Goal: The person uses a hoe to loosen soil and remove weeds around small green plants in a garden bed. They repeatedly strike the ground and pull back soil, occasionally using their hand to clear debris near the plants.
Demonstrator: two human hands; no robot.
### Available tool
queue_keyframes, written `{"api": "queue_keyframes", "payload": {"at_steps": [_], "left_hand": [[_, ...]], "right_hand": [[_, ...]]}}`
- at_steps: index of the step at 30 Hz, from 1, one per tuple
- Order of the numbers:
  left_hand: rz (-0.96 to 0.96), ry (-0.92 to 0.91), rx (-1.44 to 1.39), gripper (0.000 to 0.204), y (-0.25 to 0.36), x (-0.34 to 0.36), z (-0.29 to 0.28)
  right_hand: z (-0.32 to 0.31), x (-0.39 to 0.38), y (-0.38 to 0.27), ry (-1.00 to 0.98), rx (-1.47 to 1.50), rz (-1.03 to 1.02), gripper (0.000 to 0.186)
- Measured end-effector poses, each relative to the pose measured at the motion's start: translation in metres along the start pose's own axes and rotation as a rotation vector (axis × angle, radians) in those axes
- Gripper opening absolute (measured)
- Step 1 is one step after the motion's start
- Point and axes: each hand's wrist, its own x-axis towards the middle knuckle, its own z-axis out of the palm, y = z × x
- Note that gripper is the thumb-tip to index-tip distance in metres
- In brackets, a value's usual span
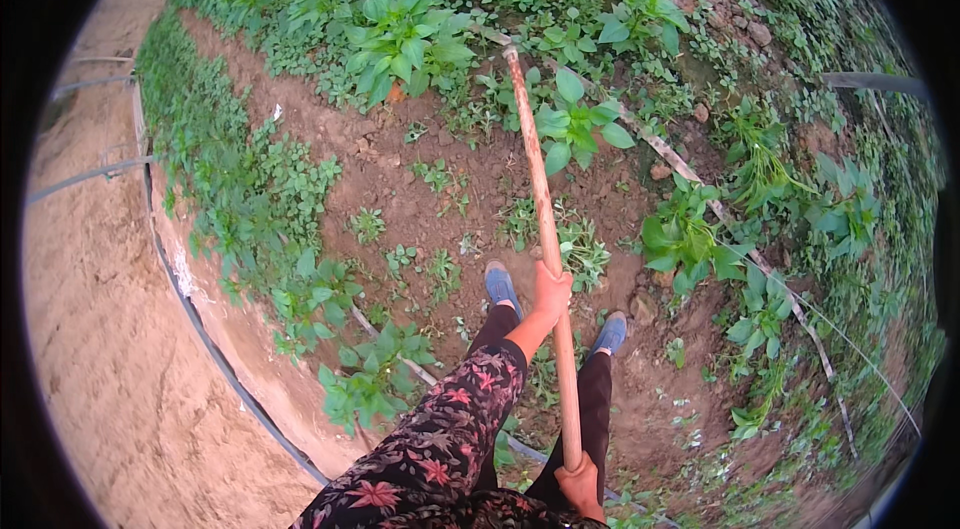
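A hoe (540, 189) with a long, worn wooden handle runs from near my body up toward the plants ahead. My left hand (552, 291) is wrapped round the handle about midway, its arm in a dark floral sleeve. Closer to me, my right hand (580, 486) grips the handle's near end. At the far end the hoe's head sits among low weeds and is mostly hidden by leaves. A broad-leaved green plant (575, 124) grows just right of the handle, and a bushier plant (405, 44) stands left of the head.
Brown soil (390, 154) with small weeds spreads around my blue shoes (610, 332). A thin drip hose (672, 157) crosses the bed on the right. Leafy rows stand on both sides. A dark pipe (215, 339) edges the bed at left, beside bare sandy ground (110, 329).
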Motion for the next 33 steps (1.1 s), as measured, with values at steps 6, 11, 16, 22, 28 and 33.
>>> {"api": "queue_keyframes", "payload": {"at_steps": [6,11,16,22,28,33], "left_hand": [[-0.078,0.048,0.061,0.030,-0.019,-0.056,-0.023],[-0.182,0.017,0.007,0.034,-0.024,-0.087,-0.022],[-0.167,0.002,-0.119,0.033,-0.021,-0.096,-0.025],[-0.023,-0.065,-0.177,0.031,0.017,-0.029,-0.002],[-0.064,-0.106,-0.038,0.030,0.019,-0.025,0.013],[-0.130,-0.066,-0.030,0.032,-0.020,-0.058,0.005]], "right_hand": [[-0.005,-0.046,0.031,-0.071,-0.039,0.047,0.035],[-0.020,-0.072,0.053,-0.104,-0.167,0.172,0.035],[-0.030,-0.076,0.055,-0.075,-0.143,0.089,0.034],[-0.033,-0.017,-0.003,0.027,-0.104,-0.093,0.031],[-0.018,-0.006,0.009,0.032,-0.014,-0.079,0.031],[-0.022,-0.038,0.042,-0.016,-0.077,-0.022,0.032]]}}
